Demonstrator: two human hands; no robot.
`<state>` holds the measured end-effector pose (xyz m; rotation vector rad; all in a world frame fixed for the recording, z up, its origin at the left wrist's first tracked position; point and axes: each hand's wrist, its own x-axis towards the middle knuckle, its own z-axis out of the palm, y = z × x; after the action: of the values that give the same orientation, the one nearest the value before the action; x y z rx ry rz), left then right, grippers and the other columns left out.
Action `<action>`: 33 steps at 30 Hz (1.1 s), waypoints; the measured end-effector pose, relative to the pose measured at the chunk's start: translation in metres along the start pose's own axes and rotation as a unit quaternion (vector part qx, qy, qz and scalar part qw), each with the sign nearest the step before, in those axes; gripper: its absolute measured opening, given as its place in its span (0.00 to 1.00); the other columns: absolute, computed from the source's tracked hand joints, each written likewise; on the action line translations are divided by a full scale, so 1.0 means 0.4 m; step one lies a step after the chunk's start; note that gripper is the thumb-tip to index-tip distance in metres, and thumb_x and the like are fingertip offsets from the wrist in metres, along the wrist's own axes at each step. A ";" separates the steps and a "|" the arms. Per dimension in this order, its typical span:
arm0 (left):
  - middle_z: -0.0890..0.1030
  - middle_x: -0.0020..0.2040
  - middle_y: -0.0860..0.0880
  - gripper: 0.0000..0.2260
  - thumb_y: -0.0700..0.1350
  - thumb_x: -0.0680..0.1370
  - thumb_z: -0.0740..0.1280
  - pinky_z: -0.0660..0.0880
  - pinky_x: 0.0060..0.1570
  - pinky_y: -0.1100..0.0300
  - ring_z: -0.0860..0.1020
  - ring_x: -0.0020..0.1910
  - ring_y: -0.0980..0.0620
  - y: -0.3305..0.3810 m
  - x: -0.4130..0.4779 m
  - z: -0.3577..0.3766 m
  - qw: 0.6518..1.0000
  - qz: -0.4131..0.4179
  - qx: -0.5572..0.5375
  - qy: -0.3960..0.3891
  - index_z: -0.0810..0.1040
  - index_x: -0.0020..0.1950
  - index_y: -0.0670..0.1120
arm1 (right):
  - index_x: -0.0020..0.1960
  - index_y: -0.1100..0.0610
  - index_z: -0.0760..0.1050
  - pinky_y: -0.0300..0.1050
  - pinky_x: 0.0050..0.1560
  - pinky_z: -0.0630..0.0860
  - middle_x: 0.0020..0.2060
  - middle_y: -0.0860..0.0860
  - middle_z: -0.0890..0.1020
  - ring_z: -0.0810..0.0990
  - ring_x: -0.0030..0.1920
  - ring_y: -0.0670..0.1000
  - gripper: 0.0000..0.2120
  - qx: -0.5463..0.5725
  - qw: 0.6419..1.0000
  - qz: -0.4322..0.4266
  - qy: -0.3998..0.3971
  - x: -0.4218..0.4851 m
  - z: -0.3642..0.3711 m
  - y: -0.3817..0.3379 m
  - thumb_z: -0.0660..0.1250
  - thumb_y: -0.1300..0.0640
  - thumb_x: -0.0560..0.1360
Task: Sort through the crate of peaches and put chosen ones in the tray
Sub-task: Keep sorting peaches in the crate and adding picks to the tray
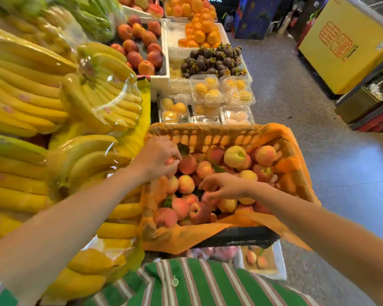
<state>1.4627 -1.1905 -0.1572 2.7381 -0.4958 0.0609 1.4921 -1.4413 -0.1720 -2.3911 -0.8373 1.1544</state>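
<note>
Here, one crate (228,138) is seen in front of the person. It is lined with orange paper (208,235), and its far wall is full of small square holes. More than twenty peaches (186,184) are piled inside it. They are round and soft-looking, in pink, red and yellow, and a few green leaves are mixed in.

Two bare hands are held over the pile. The left hand (157,157) is placed at the far left corner of the crate, with its fingers curled around one pink peach (171,161). The right hand (224,186) is kept over the middle, with its fingers spread apart, and its fingertips are laid on the fruit below.

Under the near edge of the crate, one white foam tray (280,259) is partly seen. Two peaches are lying in it on a brown sheet.

At least five clear plastic boxes (205,88) of yellow fruit are stacked behind the crate. Many bunches of bananas (31,89) are wrapped in shiny plastic on the left. One heap of dark mangosteens (212,58) and one heap of oranges (199,29) are set farther back.

A red square stamp is printed on one big yellow box (341,62). The small letters beside it cannot be read for sure.
</note>
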 end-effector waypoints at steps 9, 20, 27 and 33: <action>0.80 0.59 0.52 0.13 0.56 0.73 0.62 0.53 0.73 0.47 0.67 0.71 0.47 -0.044 -0.113 0.038 0.999 -0.022 -0.015 -0.037 0.83 0.49 0.53 | 0.63 0.56 0.67 0.49 0.50 0.74 0.51 0.52 0.78 0.77 0.51 0.54 0.28 -0.089 0.989 0.055 -0.106 0.079 0.111 -0.037 0.74 0.45 0.71; 0.80 0.52 0.54 0.31 0.72 0.66 0.61 0.57 0.63 0.53 0.70 0.61 0.53 0.015 -0.076 0.037 0.998 0.024 -0.042 -0.033 0.76 0.63 0.57 | 0.62 0.55 0.73 0.56 0.64 0.75 0.60 0.57 0.78 0.80 0.60 0.56 0.22 0.407 0.913 0.006 0.019 0.011 -0.013 -0.027 0.72 0.50 0.72; 0.78 0.59 0.53 0.35 0.67 0.66 0.71 0.75 0.56 0.52 0.75 0.56 0.54 0.058 -0.038 0.040 0.976 -0.037 -0.206 -0.061 0.69 0.69 0.55 | 0.67 0.55 0.67 0.55 0.64 0.75 0.62 0.59 0.75 0.80 0.60 0.56 0.31 0.442 0.895 -0.046 0.044 -0.002 -0.038 -0.071 0.76 0.53 0.69; 0.81 0.52 0.50 0.30 0.68 0.65 0.65 0.74 0.50 0.51 0.76 0.51 0.50 0.016 -0.070 0.011 0.971 -0.069 -0.230 0.002 0.77 0.62 0.52 | 0.64 0.59 0.72 0.53 0.60 0.76 0.56 0.60 0.78 0.79 0.55 0.58 0.18 0.449 0.893 -0.024 0.021 0.012 -0.014 -0.048 0.61 0.49 0.81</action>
<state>1.4343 -1.1885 -0.1621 2.3063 -0.2737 -0.0753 1.4921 -1.4240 -0.1610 -1.5981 -0.2305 1.1223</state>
